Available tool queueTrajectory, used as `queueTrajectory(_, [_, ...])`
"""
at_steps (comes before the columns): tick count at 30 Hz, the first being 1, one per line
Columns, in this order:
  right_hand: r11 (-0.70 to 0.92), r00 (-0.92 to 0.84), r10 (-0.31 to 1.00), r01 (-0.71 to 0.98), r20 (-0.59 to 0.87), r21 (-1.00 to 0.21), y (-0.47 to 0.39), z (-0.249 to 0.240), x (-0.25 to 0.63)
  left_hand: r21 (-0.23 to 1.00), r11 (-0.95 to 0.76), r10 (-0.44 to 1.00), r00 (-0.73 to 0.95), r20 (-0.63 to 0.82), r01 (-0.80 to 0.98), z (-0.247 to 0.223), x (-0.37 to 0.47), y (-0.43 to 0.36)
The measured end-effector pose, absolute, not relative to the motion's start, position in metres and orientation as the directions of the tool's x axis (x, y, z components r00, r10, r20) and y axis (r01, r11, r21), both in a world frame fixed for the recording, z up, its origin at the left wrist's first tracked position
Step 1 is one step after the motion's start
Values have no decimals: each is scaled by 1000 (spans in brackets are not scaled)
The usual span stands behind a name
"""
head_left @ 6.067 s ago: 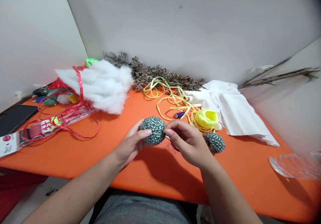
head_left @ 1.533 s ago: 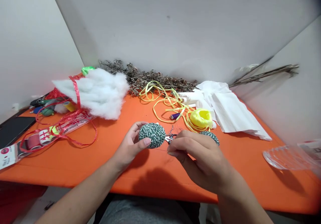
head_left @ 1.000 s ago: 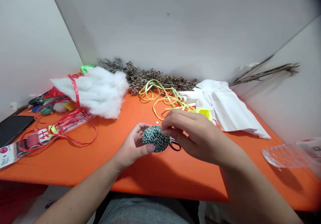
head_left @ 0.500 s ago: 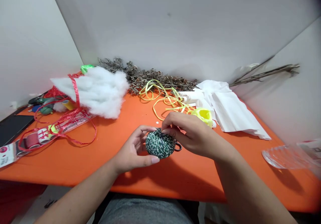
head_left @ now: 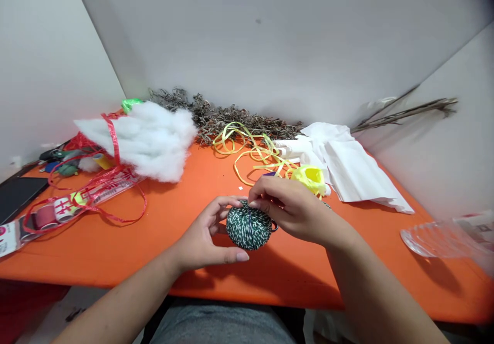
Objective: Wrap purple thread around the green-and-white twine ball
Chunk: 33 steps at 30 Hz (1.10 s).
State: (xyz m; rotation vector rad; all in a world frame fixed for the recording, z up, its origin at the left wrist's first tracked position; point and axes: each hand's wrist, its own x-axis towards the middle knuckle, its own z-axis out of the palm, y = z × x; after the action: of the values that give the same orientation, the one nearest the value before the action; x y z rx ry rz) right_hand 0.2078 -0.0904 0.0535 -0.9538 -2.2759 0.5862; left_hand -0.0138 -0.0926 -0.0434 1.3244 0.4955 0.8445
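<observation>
Holding a green-and-white yarn ball (head_left: 249, 228) at the surface's (head_left: 185, 241) near middle, the left hand (head_left: 208, 236) cupped its left side; the right hand (head_left: 283, 205) pinched at its top.

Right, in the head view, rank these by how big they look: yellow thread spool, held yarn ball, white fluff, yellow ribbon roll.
1. White fluff
2. Yarn ball
3. Yellow ribbon roll, partly hidden
4. Yellow thread spool

Pale grey walls (head_left: 247, 40) are enclosing an orange-topped counter (head_left: 162, 246) on three sides, meeting at corners left and right. Soft light is falling across them, and a pale floor (head_left: 64, 310) is showing below the counter's left side.
</observation>
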Motion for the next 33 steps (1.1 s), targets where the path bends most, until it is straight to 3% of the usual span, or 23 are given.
queueTrajectory(8, [647,-560,748,493,357,-581,-89,48,210,992,-36,810,578,100,-121,-42,-13,-96])
queueTrajectory(16, [637,-529,759,479,380,-604,-88,41,214,943,-293,752,572,328,-155,-47,-12,-97])
queueTrajectory(25, [642,-521,756,474,397,-602,-91,37,216,867,-481,665,592,455,-125,-50,-14,-97])
queueTrajectory(33, [662,-471,748,479,468,-576,-99,31,212,880,-469,667,620,412,-80,-52,-14,-100])
